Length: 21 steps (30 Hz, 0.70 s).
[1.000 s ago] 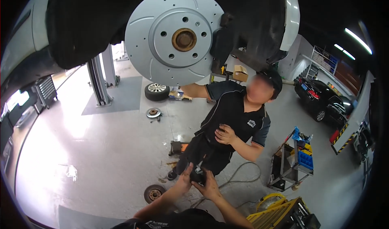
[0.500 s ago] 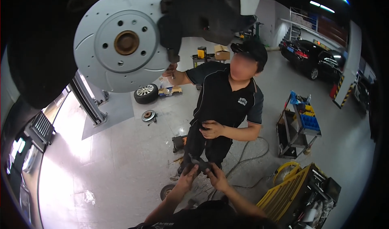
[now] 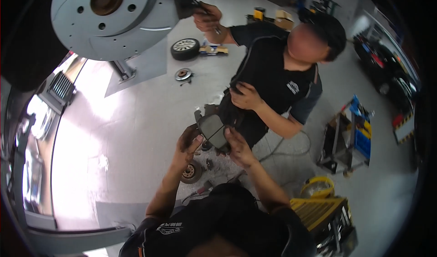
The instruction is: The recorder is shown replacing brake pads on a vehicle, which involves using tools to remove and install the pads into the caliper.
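A dark grey brake pad point(image 3: 212, 128) with a groove across its face is held up between my two hands, its flat side toward me. My left hand point(image 3: 188, 144) closes on its left edge, fingers blackened with grime. On the opposite edge is my right hand point(image 3: 239, 147), fingers and thumb gripping the pad. Up and to the left hangs a grey drilled and slotted brake disc point(image 3: 114, 38) with a rusty centre. A co-worker's hand point(image 3: 208, 19) holds a dark tool beside that disc. The co-worker's other hand point(image 3: 248, 96) is bent at their waist, partly round something dark.
The co-worker point(image 3: 282, 61) stands just across from me. On the floor are a wheel point(image 3: 185, 49), a removed disc point(image 3: 183, 74) and a rusty round part point(image 3: 191, 171). A tool cart point(image 3: 348, 141) and a yellow tool chest point(image 3: 321, 211) stand at right. A grey lift arm point(image 3: 82, 243) lies lower left.
My hands have risen, and the brake pad now shows its broad face. The view has shifted, so the disc sits higher and farther left. The co-worker's tool hand is now more visible.
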Each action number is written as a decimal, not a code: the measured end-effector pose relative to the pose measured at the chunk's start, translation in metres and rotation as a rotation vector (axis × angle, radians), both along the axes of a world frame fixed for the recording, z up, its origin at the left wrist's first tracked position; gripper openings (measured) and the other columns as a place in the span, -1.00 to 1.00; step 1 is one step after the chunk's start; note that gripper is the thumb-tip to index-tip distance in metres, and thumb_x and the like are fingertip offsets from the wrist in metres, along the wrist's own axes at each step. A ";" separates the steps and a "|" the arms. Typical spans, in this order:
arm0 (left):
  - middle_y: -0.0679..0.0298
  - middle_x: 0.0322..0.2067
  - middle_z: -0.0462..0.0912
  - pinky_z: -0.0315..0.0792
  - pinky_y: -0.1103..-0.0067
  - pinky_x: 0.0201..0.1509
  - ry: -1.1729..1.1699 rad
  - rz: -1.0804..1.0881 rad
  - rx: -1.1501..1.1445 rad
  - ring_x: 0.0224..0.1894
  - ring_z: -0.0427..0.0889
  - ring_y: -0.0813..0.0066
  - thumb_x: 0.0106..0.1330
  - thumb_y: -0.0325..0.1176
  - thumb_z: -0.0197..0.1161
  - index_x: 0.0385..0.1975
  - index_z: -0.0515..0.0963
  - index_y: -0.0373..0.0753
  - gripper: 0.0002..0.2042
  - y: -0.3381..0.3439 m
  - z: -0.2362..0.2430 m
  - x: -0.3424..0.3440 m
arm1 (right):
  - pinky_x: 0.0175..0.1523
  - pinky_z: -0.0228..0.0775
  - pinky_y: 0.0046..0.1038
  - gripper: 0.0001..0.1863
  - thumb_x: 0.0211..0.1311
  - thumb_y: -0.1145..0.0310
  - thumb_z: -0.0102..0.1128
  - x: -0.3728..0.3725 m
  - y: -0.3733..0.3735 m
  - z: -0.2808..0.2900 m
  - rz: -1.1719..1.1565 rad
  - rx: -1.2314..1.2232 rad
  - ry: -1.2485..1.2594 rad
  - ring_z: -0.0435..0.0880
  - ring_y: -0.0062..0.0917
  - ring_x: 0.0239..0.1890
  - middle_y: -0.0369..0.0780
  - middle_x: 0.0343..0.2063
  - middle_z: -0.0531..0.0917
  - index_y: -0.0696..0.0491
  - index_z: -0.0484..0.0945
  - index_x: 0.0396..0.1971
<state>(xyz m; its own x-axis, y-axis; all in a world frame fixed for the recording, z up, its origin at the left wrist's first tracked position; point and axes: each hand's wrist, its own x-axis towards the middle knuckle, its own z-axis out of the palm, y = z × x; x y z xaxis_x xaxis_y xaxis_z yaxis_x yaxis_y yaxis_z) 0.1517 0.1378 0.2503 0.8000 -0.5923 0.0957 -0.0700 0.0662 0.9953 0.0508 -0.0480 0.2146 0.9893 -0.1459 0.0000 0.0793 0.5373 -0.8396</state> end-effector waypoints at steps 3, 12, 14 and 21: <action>0.10 0.16 0.60 0.36 0.44 0.33 0.162 0.187 0.031 0.25 0.50 0.36 0.43 -0.25 0.37 0.29 0.40 -0.41 -0.46 -0.002 -0.003 -0.004 | -0.21 0.49 -0.49 -0.45 0.54 -0.08 0.07 0.025 -0.012 -0.005 0.071 -0.022 0.079 0.66 -0.61 -0.22 -0.29 -0.13 0.66 0.06 0.42 0.23; 0.16 0.23 0.56 0.35 0.42 0.41 -0.129 0.028 -0.009 0.26 0.53 0.39 0.47 -0.44 0.27 0.35 0.35 -0.38 -0.51 -0.012 0.032 -0.015 | -0.32 0.48 -0.54 -0.41 0.34 0.39 0.37 0.060 -0.058 0.027 0.288 -0.523 -0.321 0.66 -0.61 -0.31 -0.23 -0.17 0.65 0.16 0.33 0.29; 0.14 0.25 0.54 0.32 0.37 0.44 -0.224 0.017 0.117 0.32 0.48 0.34 0.43 -0.50 0.31 0.38 0.33 -0.34 -0.46 -0.012 0.063 -0.015 | -0.27 0.51 -0.55 -0.42 0.29 0.42 0.40 0.062 -0.067 0.052 0.265 -0.565 -0.345 0.68 -0.62 -0.33 -0.21 -0.20 0.67 0.20 0.35 0.23; 0.10 0.31 0.49 0.35 0.28 0.46 -1.066 0.462 0.373 0.38 0.46 0.22 0.25 -0.52 0.45 0.37 0.35 -0.26 -0.34 0.028 0.249 -0.019 | 0.06 0.54 -0.46 -0.44 0.27 0.34 0.46 0.055 -0.086 0.147 0.110 -0.569 -0.533 0.69 -0.50 -0.07 -0.10 -0.09 0.68 0.23 0.40 0.15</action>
